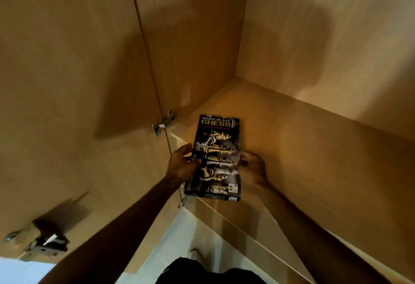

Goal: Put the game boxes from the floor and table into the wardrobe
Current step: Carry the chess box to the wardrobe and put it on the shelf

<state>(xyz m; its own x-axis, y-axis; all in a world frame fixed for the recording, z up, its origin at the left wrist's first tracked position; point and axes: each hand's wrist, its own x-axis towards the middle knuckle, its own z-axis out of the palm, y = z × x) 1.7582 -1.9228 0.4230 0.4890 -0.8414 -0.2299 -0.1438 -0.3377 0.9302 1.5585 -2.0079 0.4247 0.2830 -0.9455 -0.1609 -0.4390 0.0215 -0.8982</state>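
A black chess game box with gold lettering and pictured chess pieces lies lengthwise over the left front corner of a wooden wardrobe shelf. Its near end juts slightly past the shelf's front edge. My left hand grips the box's left long side, thumb on top. My right hand holds the right long side. Both forearms reach up from below.
The open wardrobe door stands at the left, with metal hinges near the box and a larger hinge lower left. The wardrobe's back and side walls enclose the shelf. A pale floor shows below.
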